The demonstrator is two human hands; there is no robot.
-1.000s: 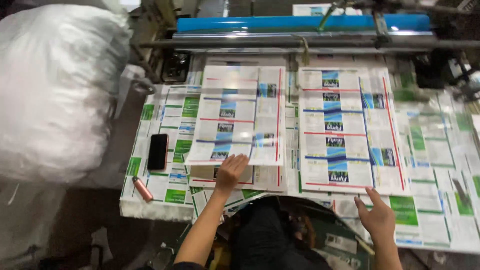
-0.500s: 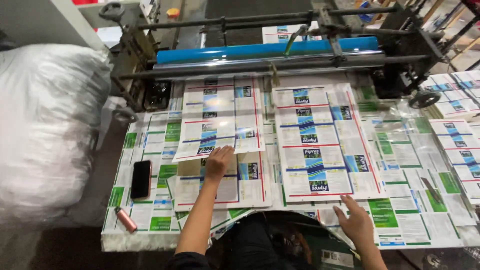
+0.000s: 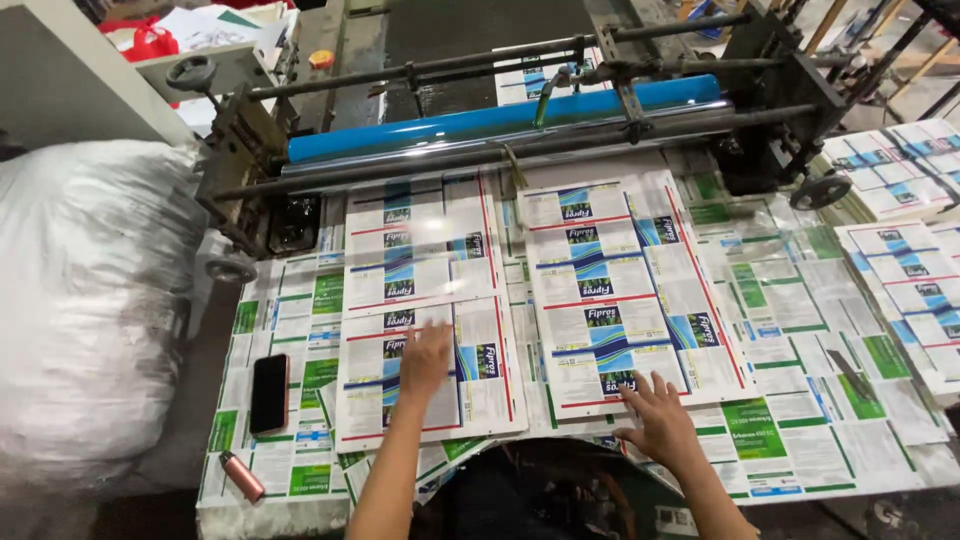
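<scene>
My left hand (image 3: 426, 358) lies flat, fingers spread, on the lower part of a glossy printed sheet (image 3: 420, 300) at the left of the table. Beside it on the right lies a second printed sheet (image 3: 625, 290), and my right hand (image 3: 660, 420) rests with spread fingers on that sheet's near edge. Both sheets carry white, blue and green label panels with red lines. They come out from under a blue roller (image 3: 500, 122) of the machine behind. Neither hand grips anything.
The table (image 3: 800, 430) is covered with green and white printed sheets. A black phone (image 3: 268, 392) and a pink lighter (image 3: 241, 475) lie at the left. A big white sack (image 3: 90, 300) stands at the left. More printed sheets (image 3: 915, 250) are stacked at the right.
The view has tilted up and shows more of the machine. My left hand pressed the lifted left sheet down flat. My right hand slid left onto the right sheet's near edge.
</scene>
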